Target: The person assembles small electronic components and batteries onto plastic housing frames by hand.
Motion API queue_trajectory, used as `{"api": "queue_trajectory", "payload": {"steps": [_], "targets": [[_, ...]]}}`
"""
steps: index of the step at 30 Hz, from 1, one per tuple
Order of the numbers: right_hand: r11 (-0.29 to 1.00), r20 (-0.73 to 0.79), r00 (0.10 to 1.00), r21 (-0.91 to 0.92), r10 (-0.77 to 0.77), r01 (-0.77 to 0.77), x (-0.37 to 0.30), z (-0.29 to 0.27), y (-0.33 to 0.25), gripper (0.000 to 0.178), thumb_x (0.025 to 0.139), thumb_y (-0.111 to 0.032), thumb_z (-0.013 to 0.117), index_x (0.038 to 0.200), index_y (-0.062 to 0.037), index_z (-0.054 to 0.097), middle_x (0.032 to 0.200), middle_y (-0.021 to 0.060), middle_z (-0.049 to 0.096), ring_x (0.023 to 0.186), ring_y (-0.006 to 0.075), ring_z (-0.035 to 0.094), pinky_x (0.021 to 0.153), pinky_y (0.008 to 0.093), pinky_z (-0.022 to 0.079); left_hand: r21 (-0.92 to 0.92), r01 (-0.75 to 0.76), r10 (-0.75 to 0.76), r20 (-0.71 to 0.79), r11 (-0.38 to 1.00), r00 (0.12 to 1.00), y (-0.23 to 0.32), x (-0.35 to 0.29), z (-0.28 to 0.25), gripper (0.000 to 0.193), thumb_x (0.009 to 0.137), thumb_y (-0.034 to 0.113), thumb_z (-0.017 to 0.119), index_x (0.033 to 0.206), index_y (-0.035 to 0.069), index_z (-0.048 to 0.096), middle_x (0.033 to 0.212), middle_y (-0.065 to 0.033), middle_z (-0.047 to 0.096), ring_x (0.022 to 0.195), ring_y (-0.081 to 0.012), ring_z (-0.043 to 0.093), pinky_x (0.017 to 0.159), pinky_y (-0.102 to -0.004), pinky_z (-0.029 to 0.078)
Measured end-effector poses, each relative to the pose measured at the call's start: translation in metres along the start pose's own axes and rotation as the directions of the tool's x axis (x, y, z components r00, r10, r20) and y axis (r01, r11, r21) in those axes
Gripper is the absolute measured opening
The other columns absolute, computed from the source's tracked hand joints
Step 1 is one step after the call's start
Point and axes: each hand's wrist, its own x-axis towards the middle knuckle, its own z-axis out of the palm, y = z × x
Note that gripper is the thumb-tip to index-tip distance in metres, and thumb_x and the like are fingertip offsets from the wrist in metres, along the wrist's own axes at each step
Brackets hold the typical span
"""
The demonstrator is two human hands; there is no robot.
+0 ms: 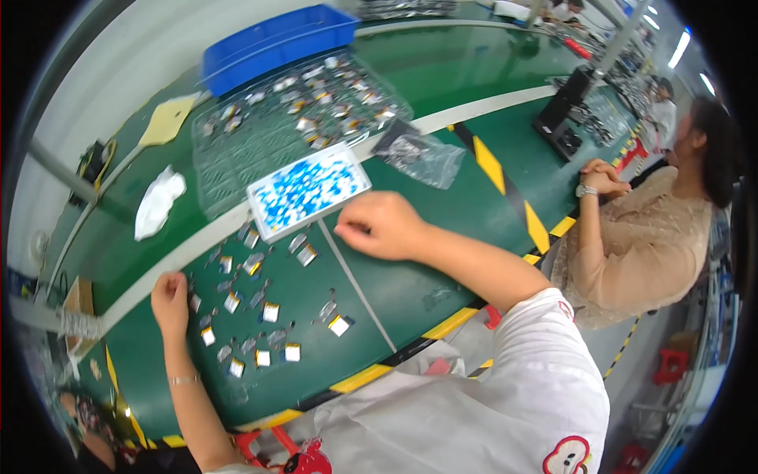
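My left hand [170,304] rests at the left of the green table with its fingers curled together, right beside a small silver-and-white battery-like piece [195,302]. Whatever those fingers may hold is hidden. My right hand [383,225] is closed in a loose pinch just off the near right corner of a white tray [260,215]. Nothing I can name shows in it. Blue and white bits [308,186] fill that tray. Between my hands lie several small flat pieces with yellow edges and short leads, such as a white one [339,325] set apart toward the right.
Behind the white tray lies a clear blister tray [229,162] with more small pieces; a blue bin [276,47] stands beyond. A clear plastic bag [418,154], crumpled white bag [160,203] and black stand [564,118] are around. A person [643,229] sits at right, hands together.
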Motion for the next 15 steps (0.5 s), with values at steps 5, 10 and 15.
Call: {"api": "queue_trajectory", "payload": {"steps": [5,10,15], "targets": [[0.993,0.074,0.995,0.109,-0.062,0.053,-0.001,0.015,-0.008,0.011,0.077,-0.018,0.064,0.071,-0.0085,0.06,0.068,0.0078,0.059,0.064,0.0266,0.059,0.057,0.0381,0.046,-0.101,0.184,-0.179,0.063,0.978,0.982,0.0,-0.012,-0.015,0.007,0.088,0.01,0.058,0.087,0.004,0.059,0.067,0.0038,0.05,0.052,-0.0019,0.038,0.044,-0.0177,0.026],[0.981,0.124,0.987,0.177,-0.103,0.08,0.0,0.022,-0.008,0.01,0.077,-0.014,0.064,0.072,-0.0078,0.059,0.064,0.0056,0.056,0.061,0.025,0.056,0.054,0.0373,0.044,-0.167,0.049,-0.045,0.03,0.985,0.999,-0.014,-0.019,-0.013,0.009,0.088,0.012,0.057,0.088,0.003,0.058,0.066,0.0046,0.049,0.053,-0.0022,0.04,0.045,-0.0169,0.029],[0.952,0.156,0.988,0.301,0.001,-0.048,0.003,0.02,-0.001,0.012,0.075,-0.017,0.063,0.068,-0.0078,0.059,0.062,0.0051,0.054,0.06,0.0247,0.055,0.053,0.0383,0.042,-0.098,-0.188,0.168,-0.184,0.977,0.968,-0.005,-0.022,0.002,0.009,0.088,0.011,0.058,0.087,0.002,0.056,0.062,0.0036,0.048,0.049,-0.0029,0.042,0.041,-0.0177,0.032]]}}
